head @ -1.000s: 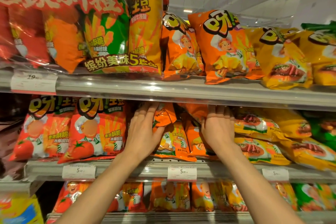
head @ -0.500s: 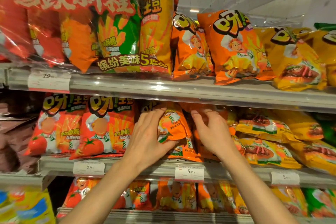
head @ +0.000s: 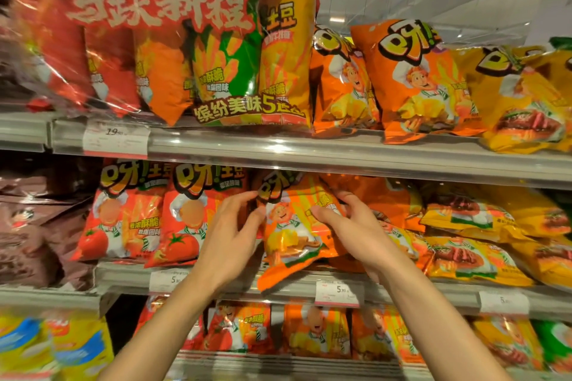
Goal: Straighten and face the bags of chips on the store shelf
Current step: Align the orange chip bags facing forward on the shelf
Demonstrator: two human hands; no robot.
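Both hands have drawn back out of the shelf bay since the earlier frames, and an orange chip bag [head: 294, 226] that lay among the slumped stock has come forward with them and now shows its printed face.

Left hand [head: 229, 235]: thumb and fingertips pinch the bag's upper left edge, beside the logo. Right hand [head: 353, 226]: thumb laid on the front panel, fingers curled round the upper right edge. Both hands are clamped on the same bag, one to each side.

Position of the bag: middle shelf [head: 402, 291], centre bay, between the two upright tomato bags [head: 182, 213] on the left and the fallen yellow bags [head: 458, 257] on the right. Its bottom corner overhangs the shelf lip just beside the price tag [head: 336, 291].

Governing relation: the bag's long axis runs top to bottom but is tilted, the top leaning left and the lower end swung forward and left. It lies directly ahead of both hands and between them, neither plainly nearer.

Judgement: facing is achieved, straightening is not. The next move calls for rotating the bag upright and seating its base behind the lip.

Risk: orange bags behind [head: 387, 201] lie disordered and may slump forward.
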